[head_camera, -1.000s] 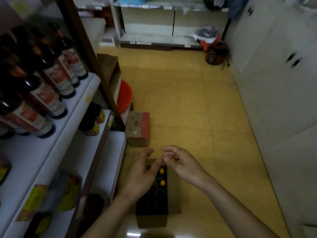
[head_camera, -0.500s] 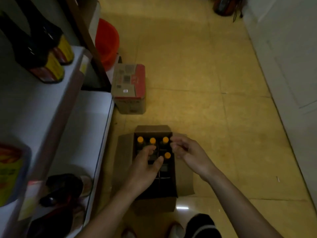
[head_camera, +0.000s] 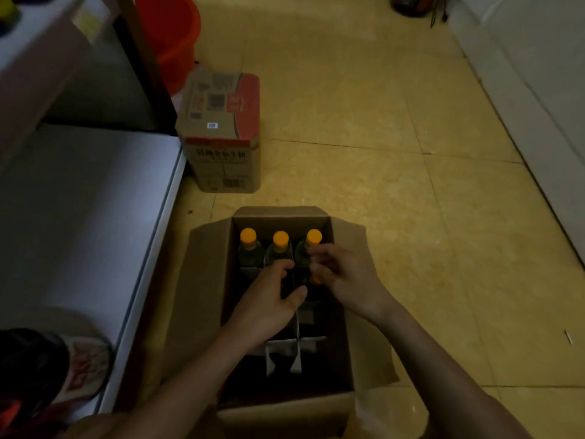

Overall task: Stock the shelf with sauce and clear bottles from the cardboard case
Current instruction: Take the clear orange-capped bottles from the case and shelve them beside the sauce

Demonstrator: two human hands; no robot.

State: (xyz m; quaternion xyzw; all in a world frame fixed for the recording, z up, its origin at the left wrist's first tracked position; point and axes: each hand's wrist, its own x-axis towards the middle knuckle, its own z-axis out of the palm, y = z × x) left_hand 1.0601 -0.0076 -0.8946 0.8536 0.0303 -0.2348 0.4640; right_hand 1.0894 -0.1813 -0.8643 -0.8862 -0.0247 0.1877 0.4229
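Both hands are reaching into the open case (head_camera: 205, 280) on the floor to lift stock: the left hand (head_camera: 269, 301) is curling into a cell, gripping what I cannot tell, while the right hand (head_camera: 343, 275) is pinching one orange-capped bottle (head_camera: 315, 279). Three more bottles (head_camera: 280, 239) are standing in the far row. One sealed box (head_camera: 221, 131) and one red bucket (head_camera: 171, 36) are sitting beyond.

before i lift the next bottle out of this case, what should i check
1. Brown cardboard case flaps folded outward, top open: ok.
2. Three orange-capped clear bottles upright in the far row: ok.
3. Right hand gripping the partly hidden fourth orange cap: cannot tell.
4. Left hand, fingers inside the case, holding anything: cannot tell.
5. Bare surface on the white low shelf beside the case: ok.
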